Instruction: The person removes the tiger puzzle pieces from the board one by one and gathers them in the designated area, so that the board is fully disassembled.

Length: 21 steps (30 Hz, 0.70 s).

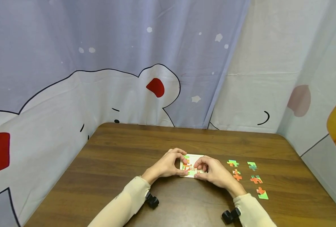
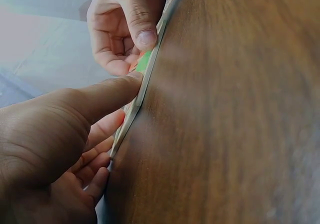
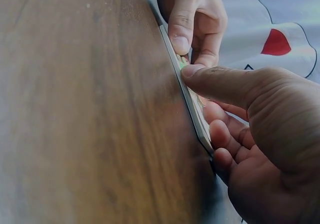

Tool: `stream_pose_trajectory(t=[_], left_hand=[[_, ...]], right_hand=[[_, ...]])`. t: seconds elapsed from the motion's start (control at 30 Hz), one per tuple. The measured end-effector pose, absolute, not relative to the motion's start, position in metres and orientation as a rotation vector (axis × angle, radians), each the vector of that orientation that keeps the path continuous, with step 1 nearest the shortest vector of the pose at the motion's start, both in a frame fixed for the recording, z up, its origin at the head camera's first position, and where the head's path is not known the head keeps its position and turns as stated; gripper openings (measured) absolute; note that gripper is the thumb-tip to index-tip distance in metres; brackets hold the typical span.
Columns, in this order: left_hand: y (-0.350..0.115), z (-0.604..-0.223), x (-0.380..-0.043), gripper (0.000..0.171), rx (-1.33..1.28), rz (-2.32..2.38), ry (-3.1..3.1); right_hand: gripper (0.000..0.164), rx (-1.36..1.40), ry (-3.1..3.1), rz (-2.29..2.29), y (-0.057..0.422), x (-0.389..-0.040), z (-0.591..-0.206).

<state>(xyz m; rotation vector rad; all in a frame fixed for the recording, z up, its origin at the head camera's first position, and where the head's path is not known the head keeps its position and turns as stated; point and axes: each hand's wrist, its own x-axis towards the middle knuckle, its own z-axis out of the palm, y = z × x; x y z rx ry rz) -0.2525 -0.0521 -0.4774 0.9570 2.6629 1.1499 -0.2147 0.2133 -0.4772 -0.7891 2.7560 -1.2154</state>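
Note:
A shallow white puzzle tray (image 1: 194, 155) lies on the table, with green and orange jigsaw pieces (image 1: 186, 164) in its left part. My left hand (image 1: 169, 162) grips the tray's left side, thumb at the near rim and fingers arched over toward the far side. From the right, my right hand (image 1: 213, 170) reaches over the tray with curled fingers, its thumb at the near edge. In the left wrist view, the right thumb and fingertip pinch at a green and orange jigsaw piece (image 2: 144, 61); the fingers partly hide it. Both thumbs come close together there.
Several loose jigsaw pieces lie right of the tray, among them a green-cornered one (image 1: 262, 193) and a green one (image 1: 252, 165). The brown wooden table (image 1: 122, 151) ends at a patterned curtain (image 1: 122, 94) behind. A black wrist camera (image 1: 152, 200) sits on each sleeve.

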Motion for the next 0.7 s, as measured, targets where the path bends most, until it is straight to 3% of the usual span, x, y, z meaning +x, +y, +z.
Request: stream_pose_trajectory(t=[0.7], left_hand=[[-0.0521, -0.4787, -0.2545, 0.034, 0.959, 1.131, 2.675]], right_hand=[[0.027, -0.757, 2.731, -1.235, 0.2118, -0.2133, -0.4703]])
